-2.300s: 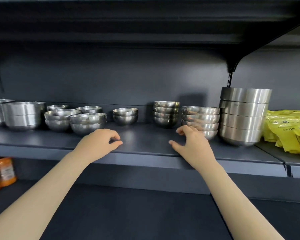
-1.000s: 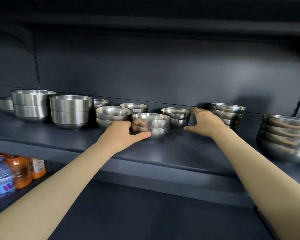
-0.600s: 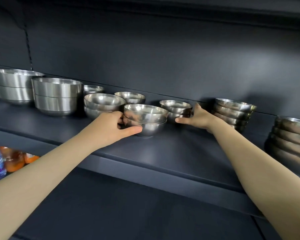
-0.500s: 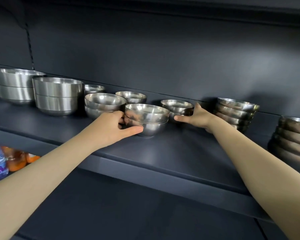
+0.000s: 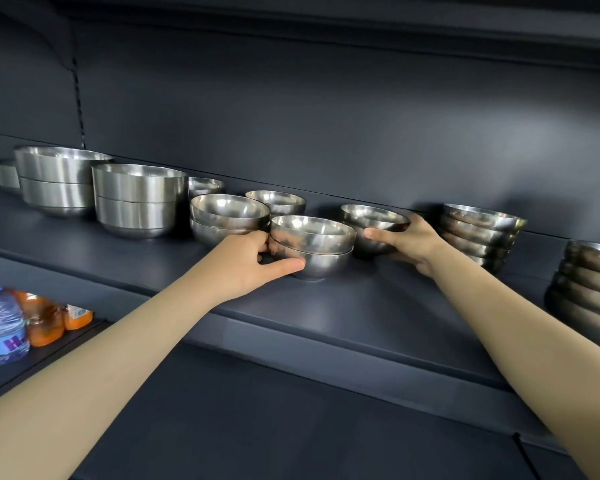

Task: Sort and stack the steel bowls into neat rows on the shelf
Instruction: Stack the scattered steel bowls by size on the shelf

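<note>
Steel bowls stand on a dark shelf. My left hand grips the left side of a front stack of two bowls, thumb along the lower bowl. My right hand grips a smaller stack of two bowls just behind and to the right, thumb in front, fingers round its right side. Another two-bowl stack sits left of my left hand, with single small bowls behind it.
Two stacks of large straight-sided bowls stand at the left. A stack of several shallow bowls is right of my right hand, and another stack at the far right edge. Bottles sit on the lower shelf at left.
Both hands reached from the shelf's front edge to the bowls. In the last half second my right hand's fingers closed round the smaller stack; my left hand kept its grip.
</note>
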